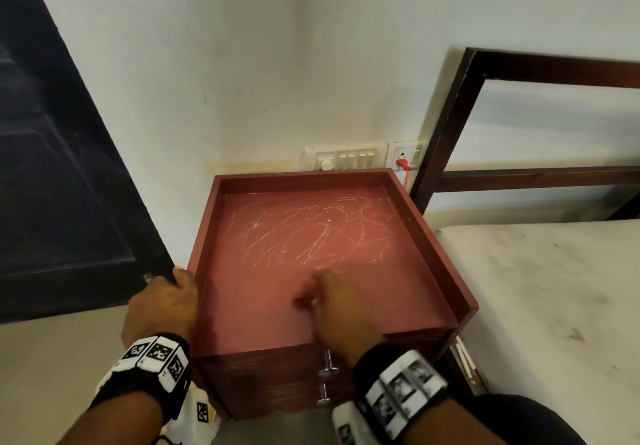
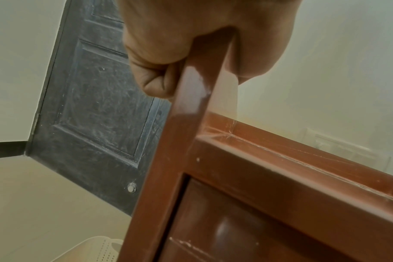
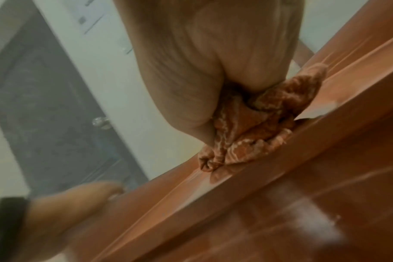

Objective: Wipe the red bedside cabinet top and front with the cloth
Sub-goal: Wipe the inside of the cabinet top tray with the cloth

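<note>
The red bedside cabinet (image 1: 311, 236) stands against the wall, its raised-rim top streaked with pale marks in the far half. My right hand (image 1: 329, 302) grips a crumpled reddish-orange cloth (image 3: 254, 127) and presses it on the near part of the top. In the head view the cloth is almost hidden under the hand and blurred. My left hand (image 1: 166, 302) grips the cabinet's left rim (image 2: 195, 92) near the front corner, fingers curled round the edge. The front (image 1: 277, 382) has two metal knobs (image 1: 327, 365).
A dark door (image 1: 52, 167) stands close on the left. A bed with a dark wooden frame (image 1: 460, 115) and pale mattress (image 1: 554, 306) adjoins the cabinet's right side. A switch panel (image 1: 346, 159) and a socket with a red plug (image 1: 402, 164) sit on the wall behind.
</note>
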Demonstrator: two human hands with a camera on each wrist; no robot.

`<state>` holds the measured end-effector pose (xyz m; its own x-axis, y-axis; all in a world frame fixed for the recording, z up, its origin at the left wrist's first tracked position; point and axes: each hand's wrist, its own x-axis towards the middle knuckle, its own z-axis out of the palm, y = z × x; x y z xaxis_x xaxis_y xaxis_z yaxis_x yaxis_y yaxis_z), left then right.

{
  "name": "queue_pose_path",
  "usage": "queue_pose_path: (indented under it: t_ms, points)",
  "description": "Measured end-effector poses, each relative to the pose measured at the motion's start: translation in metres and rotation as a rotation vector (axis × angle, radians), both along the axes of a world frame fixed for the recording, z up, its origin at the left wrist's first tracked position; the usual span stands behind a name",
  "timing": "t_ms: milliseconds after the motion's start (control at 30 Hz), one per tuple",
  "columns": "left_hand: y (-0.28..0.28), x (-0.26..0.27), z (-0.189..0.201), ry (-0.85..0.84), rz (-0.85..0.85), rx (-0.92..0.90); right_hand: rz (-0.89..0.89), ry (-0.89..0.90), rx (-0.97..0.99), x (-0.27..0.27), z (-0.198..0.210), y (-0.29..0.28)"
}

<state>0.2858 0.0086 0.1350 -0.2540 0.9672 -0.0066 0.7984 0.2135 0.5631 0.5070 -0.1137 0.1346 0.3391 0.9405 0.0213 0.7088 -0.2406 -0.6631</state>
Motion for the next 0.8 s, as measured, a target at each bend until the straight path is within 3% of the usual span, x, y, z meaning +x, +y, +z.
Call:
queue_pose_path:
  t_ms: [100,200,267,333,433,500,600,667,800]
  points:
    - [-0.001,-0.001,0.001,-0.008,0.003,0.010,0.275,-0.048,0.035,-0.051,-0.010,0.000]
    - [-0.004,-0.002,0.000,-0.020,0.012,0.021,0.292,0.035,0.028,-0.044,-0.010,-0.011]
    - [-0.003,-0.003,-0.001,-0.024,0.016,0.018,0.161,0.176,0.032,-0.014,0.002,-0.024]
    - [-0.001,-0.004,-0.003,-0.028,0.011,0.015,-0.023,0.197,-0.004,0.029,0.012,-0.035]
    - [0.003,-0.005,-0.005,-0.028,0.002,-0.004,-0.417,0.061,0.001,0.090,0.000,-0.028]
    - [0.005,-0.004,-0.006,-0.034,-0.007,-0.009,-0.480,0.017,-0.085,0.096,-0.017,-0.006]
    - [0.005,-0.005,-0.005,-0.044,-0.001,-0.013,-0.304,0.018,-0.095,0.054,-0.032,0.032]
    - [0.004,-0.004,-0.004,-0.050,-0.002,-0.015,-0.067,-0.025,-0.068,0.006,-0.035,0.047]
    - [0.002,-0.006,-0.004,-0.063,0.018,-0.006,0.326,-0.114,0.008,-0.080,-0.023,0.024]
